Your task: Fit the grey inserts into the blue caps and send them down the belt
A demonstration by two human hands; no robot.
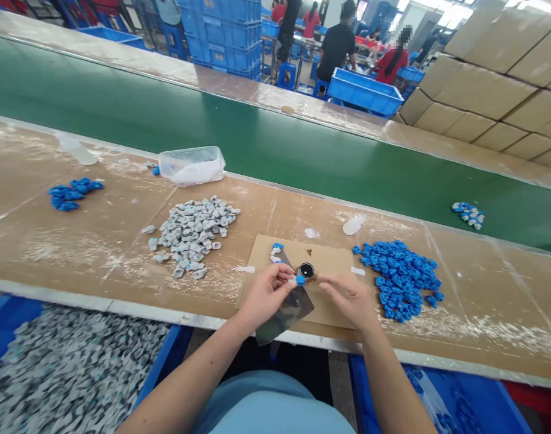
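My left hand point(269, 290) pinches a small blue-and-white plastic part point(299, 280) between thumb and fingertips, just in front of a small round dish point(306, 270) with a dark inside. On the other side of the dish, my right hand point(350, 295) has thumb and index finger stretched towards it, slightly apart, with nothing visible between them. Under my left hand lies a dark, camouflage-like sheet point(287, 316), over a cardboard mat point(334, 310) taped to the bench. A few joined blue-and-white pieces point(276, 252) rest at the sheet's top corner.
Grey parts point(196, 232) are heaped to the left, blue parts point(402, 277) to the right. Behind them stand a clear plastic tub point(192, 166) and a green conveyor belt point(275, 138) carrying finished-looking pieces point(469, 215). Bins point(160, 374) sit below the bench edge; people work beyond.
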